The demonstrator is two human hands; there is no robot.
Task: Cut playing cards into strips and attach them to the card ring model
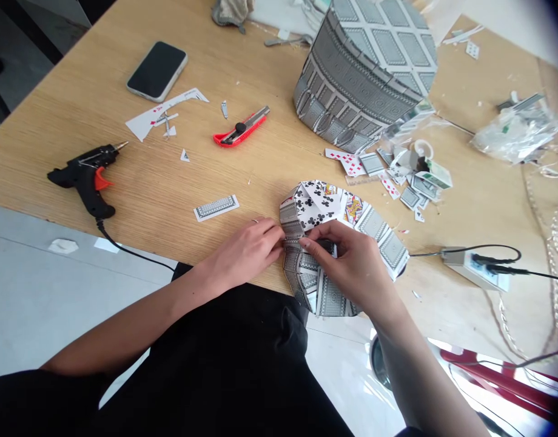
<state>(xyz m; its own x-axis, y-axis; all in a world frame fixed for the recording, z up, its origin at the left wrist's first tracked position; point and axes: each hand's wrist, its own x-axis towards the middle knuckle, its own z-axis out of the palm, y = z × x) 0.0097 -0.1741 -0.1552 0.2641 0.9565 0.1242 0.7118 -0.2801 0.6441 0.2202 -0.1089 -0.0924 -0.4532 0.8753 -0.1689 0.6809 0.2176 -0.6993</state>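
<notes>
A rounded piece built from playing cards rests at the table's front edge, with grey card backs along its rim and club and picture faces showing inside. My left hand lies at its left side, fingers curled against the rim, a ring on one finger. From the right, my right hand reaches over the piece and pinches its rim between thumb and forefinger, close to the left fingertips. A cut card strip lies on the wood left of the piece.
A large card-covered drum stands at the back. Around the wooden table are a black glue gun, a red cutter, a phone, card scraps, loose cards, a plastic bag and a power strip with cables.
</notes>
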